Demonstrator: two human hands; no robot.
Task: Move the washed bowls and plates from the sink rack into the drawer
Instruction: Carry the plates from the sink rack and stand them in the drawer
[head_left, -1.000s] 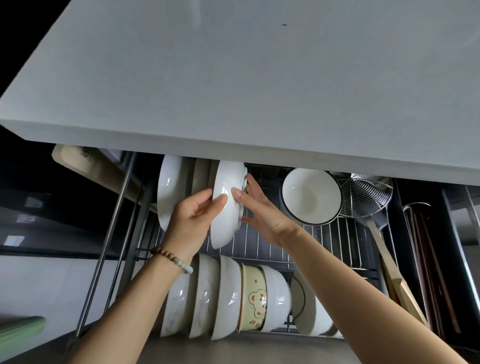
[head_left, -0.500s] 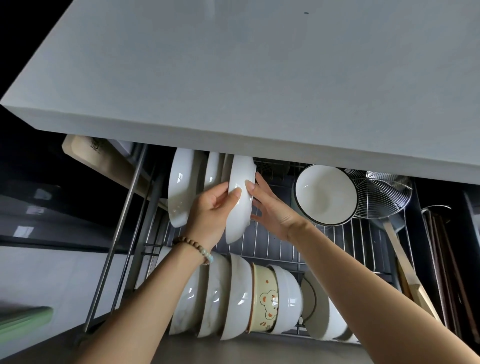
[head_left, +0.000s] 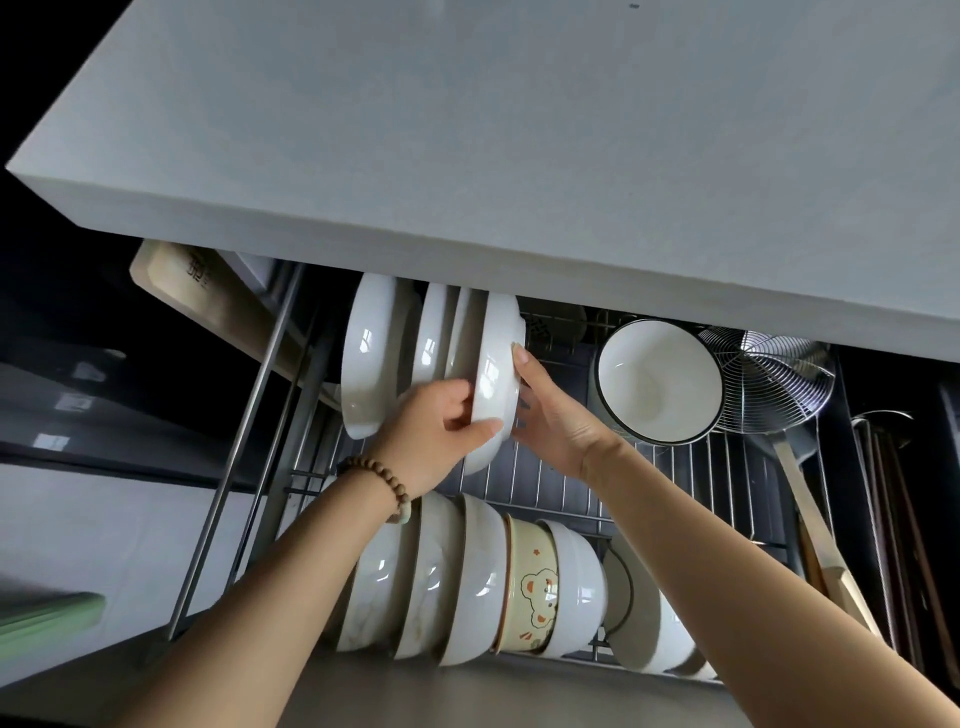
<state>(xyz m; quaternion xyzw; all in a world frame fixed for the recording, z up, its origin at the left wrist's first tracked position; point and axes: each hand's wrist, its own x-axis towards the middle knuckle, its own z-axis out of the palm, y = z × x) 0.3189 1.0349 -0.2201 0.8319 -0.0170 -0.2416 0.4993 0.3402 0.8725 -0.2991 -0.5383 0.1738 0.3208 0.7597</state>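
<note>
I look down into an open drawer with a wire rack (head_left: 691, 483) under the grey countertop (head_left: 519, 156). A white deep plate (head_left: 496, 379) stands on edge at the right end of a back row of white plates (head_left: 369, 358). My left hand (head_left: 441, 431) grips its lower rim, thumb on the outer face. My right hand (head_left: 553, 410) touches its right side with straight fingers. A front row of white bowls (head_left: 467, 582), one with a bear print (head_left: 535, 587), stands on edge below my arms.
A black-rimmed white bowl (head_left: 657, 382) leans in the rack at the right, beside a wire skimmer (head_left: 763, 379) with a wooden handle. A wooden board (head_left: 208, 296) lies at the drawer's left. Chopsticks (head_left: 904, 519) fill the right compartment.
Both hands have carried the white plate up and back against the row of standing plates. The view has shifted, so the drawer sits lower right in frame.
</note>
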